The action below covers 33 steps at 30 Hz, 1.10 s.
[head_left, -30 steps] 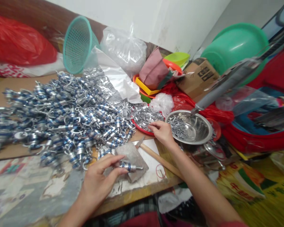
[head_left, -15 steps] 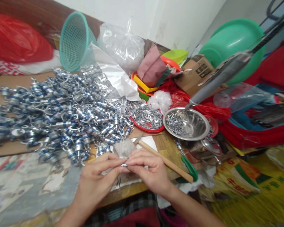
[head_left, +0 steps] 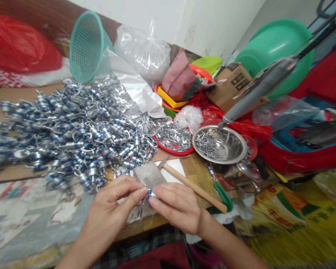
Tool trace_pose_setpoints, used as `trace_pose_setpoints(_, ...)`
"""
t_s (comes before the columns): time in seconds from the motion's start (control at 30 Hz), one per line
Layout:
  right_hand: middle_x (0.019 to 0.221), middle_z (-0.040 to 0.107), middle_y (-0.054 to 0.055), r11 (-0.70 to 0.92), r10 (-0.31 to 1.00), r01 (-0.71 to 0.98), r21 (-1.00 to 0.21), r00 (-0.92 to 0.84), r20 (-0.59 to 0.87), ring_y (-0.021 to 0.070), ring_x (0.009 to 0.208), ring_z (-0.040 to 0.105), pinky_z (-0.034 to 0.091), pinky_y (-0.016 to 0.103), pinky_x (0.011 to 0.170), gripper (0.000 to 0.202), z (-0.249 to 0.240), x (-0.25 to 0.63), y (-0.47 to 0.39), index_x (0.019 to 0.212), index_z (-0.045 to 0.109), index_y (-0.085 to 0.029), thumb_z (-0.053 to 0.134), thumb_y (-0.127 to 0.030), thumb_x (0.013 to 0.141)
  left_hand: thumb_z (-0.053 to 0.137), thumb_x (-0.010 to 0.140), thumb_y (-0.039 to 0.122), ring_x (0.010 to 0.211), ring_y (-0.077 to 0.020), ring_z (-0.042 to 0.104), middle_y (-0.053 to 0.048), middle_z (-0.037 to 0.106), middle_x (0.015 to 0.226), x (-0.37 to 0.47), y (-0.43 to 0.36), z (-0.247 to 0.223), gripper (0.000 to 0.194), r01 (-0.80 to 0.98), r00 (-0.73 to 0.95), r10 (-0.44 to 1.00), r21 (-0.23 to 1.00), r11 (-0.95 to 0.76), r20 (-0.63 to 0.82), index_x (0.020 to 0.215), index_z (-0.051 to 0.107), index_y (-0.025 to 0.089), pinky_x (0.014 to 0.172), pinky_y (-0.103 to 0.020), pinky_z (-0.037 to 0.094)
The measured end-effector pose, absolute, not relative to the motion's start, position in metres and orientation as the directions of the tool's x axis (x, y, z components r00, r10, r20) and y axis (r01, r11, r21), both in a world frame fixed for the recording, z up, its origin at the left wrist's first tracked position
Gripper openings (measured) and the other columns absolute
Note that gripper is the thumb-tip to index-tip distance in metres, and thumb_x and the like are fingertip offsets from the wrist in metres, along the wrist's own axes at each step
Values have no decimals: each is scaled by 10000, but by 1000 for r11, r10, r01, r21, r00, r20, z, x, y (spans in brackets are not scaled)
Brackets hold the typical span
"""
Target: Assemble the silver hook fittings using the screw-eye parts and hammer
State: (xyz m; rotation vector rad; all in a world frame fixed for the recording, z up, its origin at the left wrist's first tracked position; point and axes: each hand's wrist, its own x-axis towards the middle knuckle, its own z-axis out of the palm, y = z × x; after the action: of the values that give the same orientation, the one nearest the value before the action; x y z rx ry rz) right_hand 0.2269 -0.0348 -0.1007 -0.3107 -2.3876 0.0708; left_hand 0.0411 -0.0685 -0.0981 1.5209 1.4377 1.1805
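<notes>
Between my fingertips is a small blue-and-silver metal fitting, mostly hidden by the fingers. My left hand pinches its left end with thumb and forefinger. From the right, the fingers of my right hand close over the rest of it. Just behind the hands lies a grey block. A hammer with a wooden handle rests beside it, its head near the block. A large heap of similar blue-and-silver metal fittings spreads over the table to the left.
A red plate holds many small metal pieces. Beside it, a steel bowl contains metal pins. A grey tool slants down over the bowl. Farther back are a green mesh basket, plastic bags and a cardboard box.
My fingers have shifted on the fitting, and its blue band now shows between them. The left hand has tilted and moved slightly left. The surroundings sit a little higher in view.
</notes>
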Motion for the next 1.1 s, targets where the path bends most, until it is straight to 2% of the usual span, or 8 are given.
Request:
trace_pose_setpoints(0.1, 902, 665, 99, 953, 301, 242, -185, -664, 685, 178, 889, 613, 536, 299, 698, 269, -103, 225, -34, 1019, 601, -160, 434, -94, 819, 612, 708, 277, 754, -172, 602, 12, 670, 779, 41, -68, -101, 105, 332, -37, 986, 933, -141, 162, 634, 684, 261, 704, -233, 443)
trace_pose_setpoints(0.23, 873, 667, 79, 855, 519, 287, -433, -508, 687, 142, 745, 634, 535, 241, 621, 236, -112, 217, -41, 950, 653, -194, 511, -101, 785, 627, 688, 336, 735, -199, 637, -10, 725, 776, 41, -71, -107, 133, 182, -65, 996, 980, 79, -69, 729, 710, 241, 696, -274, 490)
trace_pose_setpoints(0.4, 748, 666, 81, 669, 705, 258, -697, -516, 486, 130, 650, 624, 517, 211, 578, 135, -110, 211, -39, 810, 702, -135, 589, -196, 768, 741, 548, 336, 837, -232, 648, -35, 725, 912, 45, -73, -117, 556, -89, -70, 952, 952, 292, -298, 1068, 600, 201, 737, -312, 523)
trace_pose_setpoints(0.5, 778, 680, 38, 595, 787, 439, -673, -486, 379, 130, 715, 623, 501, 240, 687, 163, -107, 219, -2, 791, 699, -186, 544, -237, 803, 704, 611, 341, 895, -216, 626, -53, 690, 985, 44, -70, -121, 582, -126, -49, 947, 942, 310, -318, 1142, 520, 189, 793, -307, 500)
trace_pose_setpoints(0.6, 971, 662, 67, 336, 937, 819, -465, -242, 252, 172, 907, 596, 440, 303, 829, 220, -110, 229, 55, 930, 668, -189, 474, -181, 826, 689, 636, 317, 875, -195, 622, -39, 668, 926, 41, -65, -120, 625, -162, 30, 943, 929, 333, -332, 1190, 422, 203, 767, -287, 497)
trace_pose_setpoints(0.67, 939, 668, 113, 275, 959, 866, -417, -217, 183, 239, 917, 594, 425, 360, 833, 209, -117, 231, 90, 921, 673, -151, 550, -149, 752, 688, 637, 299, 814, -178, 627, -17, 655, 832, 39, -62, -118, 624, -157, 65, 939, 926, 344, -338, 1177, 393, 196, 727, -263, 494)
trace_pose_setpoints(0.87, 806, 686, 73, 243, 970, 849, -469, -224, 97, 231, 844, 612, 435, 316, 795, 335, -138, 230, 134, 893, 680, -159, 593, -16, 603, 688, 649, 224, 736, -154, 611, 2, 625, 798, 32, -53, -120, 664, -257, 221, 911, 881, 398, -347, 1189, 302, 218, 669, -270, 484)
trace_pose_setpoints(1.1, 871, 665, 72, 205, 979, 711, -673, -160, 128, 154, 808, 618, 477, 288, 770, 304, -127, 248, 109, 1003, 609, -111, 512, -80, 717, 727, 594, 157, 728, -152, 593, 23, 572, 797, 23, -47, -129, 739, -254, 227, 897, 867, 430, -379, 1193, 305, 252, 694, -316, 471)
